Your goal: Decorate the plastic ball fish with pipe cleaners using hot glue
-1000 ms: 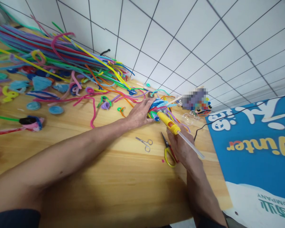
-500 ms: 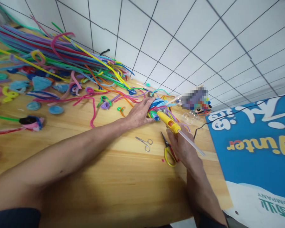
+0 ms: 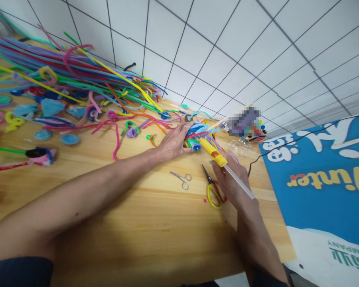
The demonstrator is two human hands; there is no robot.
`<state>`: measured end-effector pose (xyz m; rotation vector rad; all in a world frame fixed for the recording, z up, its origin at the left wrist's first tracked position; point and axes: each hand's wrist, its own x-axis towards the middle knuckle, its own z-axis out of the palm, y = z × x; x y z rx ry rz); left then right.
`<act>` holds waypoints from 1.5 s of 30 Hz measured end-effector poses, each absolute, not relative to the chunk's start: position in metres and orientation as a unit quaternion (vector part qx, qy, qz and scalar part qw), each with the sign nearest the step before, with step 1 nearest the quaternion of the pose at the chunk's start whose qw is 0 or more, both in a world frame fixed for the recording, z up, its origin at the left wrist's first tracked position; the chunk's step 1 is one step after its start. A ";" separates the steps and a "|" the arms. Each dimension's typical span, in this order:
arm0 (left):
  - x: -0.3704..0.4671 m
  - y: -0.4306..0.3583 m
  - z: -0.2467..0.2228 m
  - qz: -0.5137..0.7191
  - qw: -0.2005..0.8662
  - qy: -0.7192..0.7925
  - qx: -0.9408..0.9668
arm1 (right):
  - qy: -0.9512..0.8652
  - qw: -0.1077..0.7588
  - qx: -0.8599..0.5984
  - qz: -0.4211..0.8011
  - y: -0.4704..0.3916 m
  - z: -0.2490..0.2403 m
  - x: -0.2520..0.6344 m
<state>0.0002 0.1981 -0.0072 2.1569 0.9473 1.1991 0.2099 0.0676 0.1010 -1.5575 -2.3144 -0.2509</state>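
Observation:
My right hand [image 3: 231,175] is closed round a yellow hot glue gun [image 3: 213,152], with a clear glue stick [image 3: 239,181] jutting from its back end. The gun's front points at a blue pipe-cleaner craft piece [image 3: 194,137], which has a green and blue curled part on its near side. Around the left of that piece my left hand [image 3: 176,141] is wrapped, thumb on the near side. Whether the nozzle touches the piece I cannot tell. Just below the hands lie small silver scissors [image 3: 182,179] and yellow-and-red-handled scissors [image 3: 212,189].
A long bundle of coloured pipe cleaners [image 3: 56,65] lies along the tiled wall [image 3: 179,48]. Several curled pieces and blue discs [image 3: 70,139] are scattered at the left. A black cord [image 3: 275,149] crosses the blue printed sheet [image 3: 323,207] at the right. Clear plastic balls [image 3: 235,147] sit near the gun.
My right hand has shifted slightly right and down with the glue gun, so more of the green and blue curled part shows. My left hand keeps its hold. The view has shifted slightly.

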 end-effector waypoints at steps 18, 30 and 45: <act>0.000 0.198 -0.007 0.432 0.244 0.351 0.794 | -0.817 0.149 -0.553 -0.070 0.069 0.098 0.206; -0.001 0.197 -0.005 0.431 0.243 0.350 0.795 | -0.821 0.168 -0.542 -0.056 0.069 0.100 0.205; 0.000 0.197 -0.006 0.430 0.253 0.349 0.793 | -0.823 0.166 -0.537 -0.086 0.068 0.097 0.206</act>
